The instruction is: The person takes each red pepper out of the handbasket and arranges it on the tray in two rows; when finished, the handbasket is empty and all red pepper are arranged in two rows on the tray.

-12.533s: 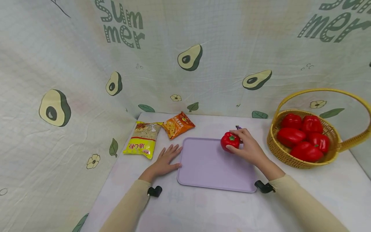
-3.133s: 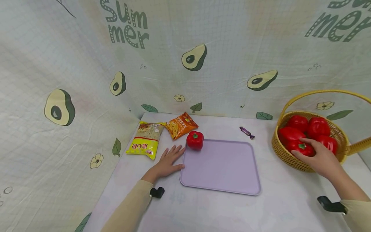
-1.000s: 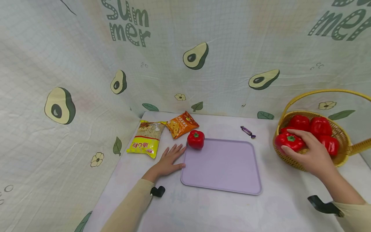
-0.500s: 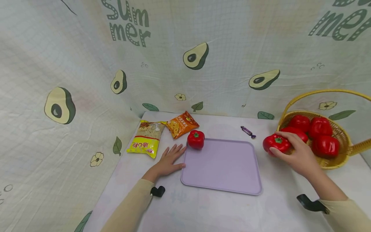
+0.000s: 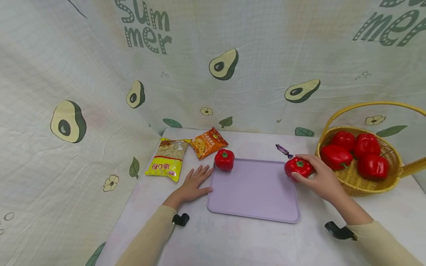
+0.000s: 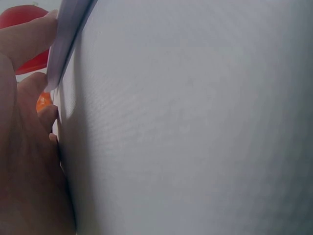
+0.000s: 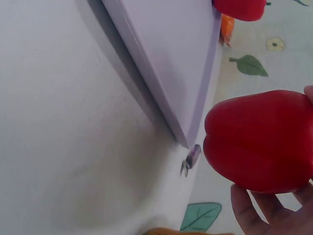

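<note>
My right hand [image 5: 321,179] grips a red bell pepper [image 5: 297,168], fingers behind it and thumb in front. In the head view this pepper overlaps the back right corner of the lilac tray [image 5: 253,192]; the right wrist view shows the held pepper [image 7: 264,142] raised above the table, with fingers under and behind it. A second red bell pepper [image 5: 224,160] stands upright at the tray's back left corner. My left hand [image 5: 189,186] lies flat with spread fingers on the table, its thumb and fingertips at the tray's left edge.
A wicker basket [image 5: 357,190] with a tall handle stands at the right, holding several red peppers [image 5: 337,157]. A purple-wrapped candy [image 5: 284,150] lies behind the tray. At the back left are a yellow pasta bag [image 5: 168,159] and an orange snack bag [image 5: 209,143]. A printed cloth hangs behind.
One pepper came to the tray's back left corner earlier. Since then my right hand has lifted another pepper out of the basket and carried it left to the tray. The left hand has stayed put.
</note>
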Motion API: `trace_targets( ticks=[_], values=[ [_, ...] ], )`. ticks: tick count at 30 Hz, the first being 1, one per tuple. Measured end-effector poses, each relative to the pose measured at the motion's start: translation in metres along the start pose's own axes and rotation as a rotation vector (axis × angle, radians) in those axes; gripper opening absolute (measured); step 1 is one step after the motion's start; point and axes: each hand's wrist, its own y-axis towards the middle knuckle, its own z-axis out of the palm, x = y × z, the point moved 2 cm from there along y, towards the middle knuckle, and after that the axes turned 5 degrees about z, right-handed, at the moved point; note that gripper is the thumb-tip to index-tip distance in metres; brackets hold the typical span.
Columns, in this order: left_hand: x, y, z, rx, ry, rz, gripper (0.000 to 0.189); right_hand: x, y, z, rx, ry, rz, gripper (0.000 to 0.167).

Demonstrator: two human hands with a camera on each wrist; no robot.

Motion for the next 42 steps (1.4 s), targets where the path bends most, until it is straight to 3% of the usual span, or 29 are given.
trace_targets(
  ticks=[14,42],
  values=[
    [-0.001,0.0,-0.002,0.007,-0.009,0.0,0.079,0.015,0.016,0.028,0.049,0.087,-0.015,0.071],
    [0.002,0.0,-0.001,0.004,-0.013,0.003,0.079,0.053,0.056,0.084,0.099,0.125,-0.09,0.065]
  ],
)
